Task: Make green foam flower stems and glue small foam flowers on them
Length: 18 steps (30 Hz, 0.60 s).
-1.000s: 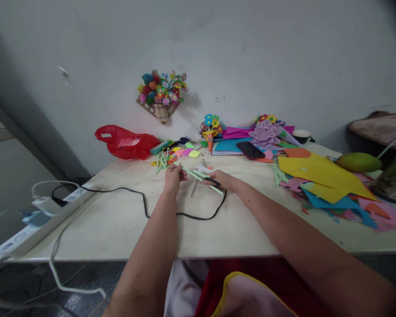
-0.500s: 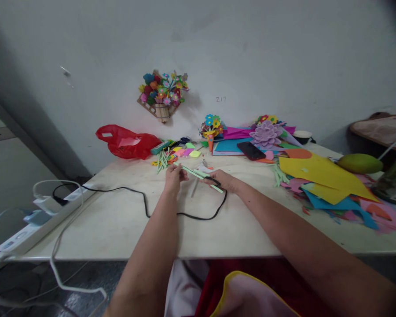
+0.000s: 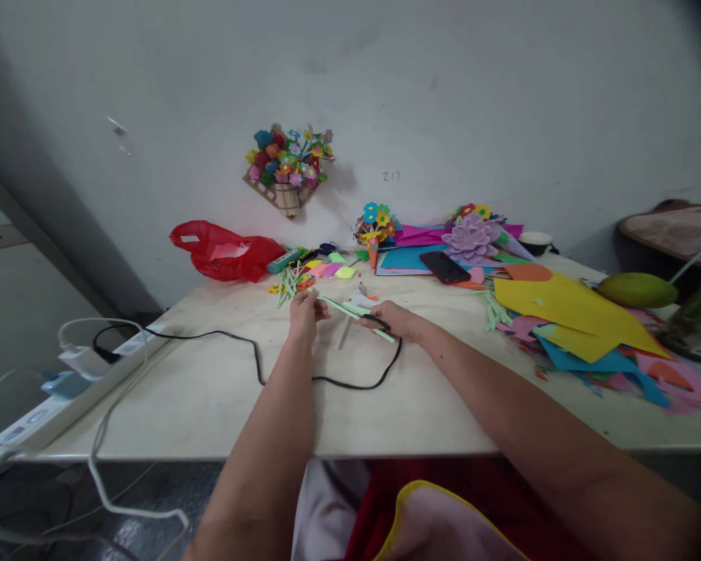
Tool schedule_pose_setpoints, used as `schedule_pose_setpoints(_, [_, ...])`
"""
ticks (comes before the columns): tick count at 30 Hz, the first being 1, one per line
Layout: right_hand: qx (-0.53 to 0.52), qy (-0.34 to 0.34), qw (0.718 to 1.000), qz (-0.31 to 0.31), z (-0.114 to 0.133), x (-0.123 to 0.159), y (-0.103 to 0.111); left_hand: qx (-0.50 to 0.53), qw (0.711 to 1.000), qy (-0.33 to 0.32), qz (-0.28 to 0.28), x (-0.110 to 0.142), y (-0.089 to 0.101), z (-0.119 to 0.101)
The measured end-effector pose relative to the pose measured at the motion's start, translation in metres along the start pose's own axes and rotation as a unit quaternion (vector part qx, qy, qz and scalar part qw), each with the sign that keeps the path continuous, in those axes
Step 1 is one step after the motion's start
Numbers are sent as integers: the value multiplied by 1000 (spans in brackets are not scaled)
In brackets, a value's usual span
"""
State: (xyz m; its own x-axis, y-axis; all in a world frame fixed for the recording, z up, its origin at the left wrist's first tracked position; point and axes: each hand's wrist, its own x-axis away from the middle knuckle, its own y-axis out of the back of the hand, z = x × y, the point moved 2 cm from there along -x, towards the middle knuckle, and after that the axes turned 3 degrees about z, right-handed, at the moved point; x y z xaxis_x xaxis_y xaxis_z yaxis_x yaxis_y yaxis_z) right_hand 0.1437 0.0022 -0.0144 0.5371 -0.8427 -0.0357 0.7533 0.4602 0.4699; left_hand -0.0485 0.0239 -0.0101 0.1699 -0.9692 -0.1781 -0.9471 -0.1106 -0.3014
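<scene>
My left hand (image 3: pixel 305 310) is closed in a pinch on the far left end of a thin pale green strip (image 3: pixel 336 303). The strip slants down to the right, across to my right hand (image 3: pixel 389 318). My right hand is wrapped round what look like black-handled scissors (image 3: pixel 377 319), whose blades I cannot clearly tell from the strip. A green end pokes out below the right fingers. Just behind the hands lies a white glue gun (image 3: pixel 361 298), partly hidden. A black cord (image 3: pixel 350 386) curves over the table beneath my forearm and up to the right hand.
Behind my left hand are a pile of green strips (image 3: pixel 289 284) and a red plastic bag (image 3: pixel 225 253). A phone (image 3: pixel 444 267) lies on coloured sheets at the back. Yellow foam sheets (image 3: pixel 566 304) and scraps cover the right side. A power strip (image 3: pixel 40 417) runs along the left edge.
My left hand has shifted slightly to the left, still pinching the strip. My right hand stays almost where it was.
</scene>
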Motion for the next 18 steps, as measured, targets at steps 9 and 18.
schedule_pose_setpoints(9, [-106, -49, 993, 29, 3, 4, -3, -7, 999, 1, 39, 4, -7, 0])
schedule_pose_setpoints(18, [-125, -51, 991, 18, 2, 3, -3, -2, 998, -3, 67, 5, -12, 1])
